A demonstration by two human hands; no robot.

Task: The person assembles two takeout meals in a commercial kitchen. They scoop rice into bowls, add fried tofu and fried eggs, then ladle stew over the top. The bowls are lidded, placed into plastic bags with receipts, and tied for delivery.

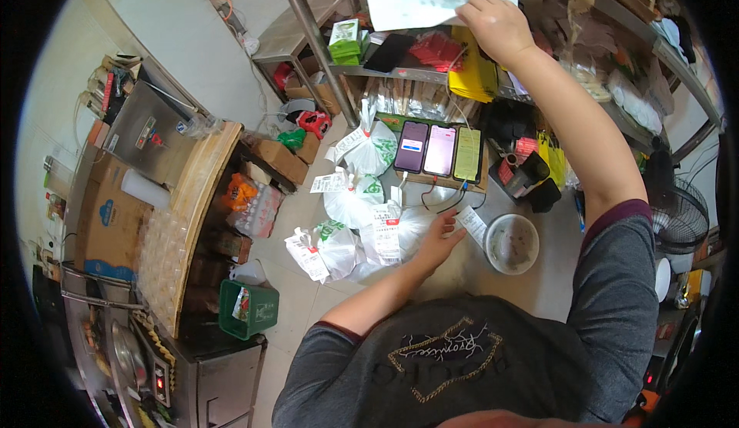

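Note:
My right hand is raised to the shelf at the top, fingers closed on the edge of a white plastic bag with green print. Low over the counter is my left hand, its fingers apart and nothing seen in them. Just beyond its fingertips a paper slip leans by a round white bowl. To the left of this hand stand several tied white bags with receipts attached. Behind it, three phones rest side by side on a low stand, with cables plugged in.
The metal shelf carries green boxes, red packets and yellow bags. Right of the phones sits a dark holder. A fan stands far right. A green bin is left, by a wooden-topped counter.

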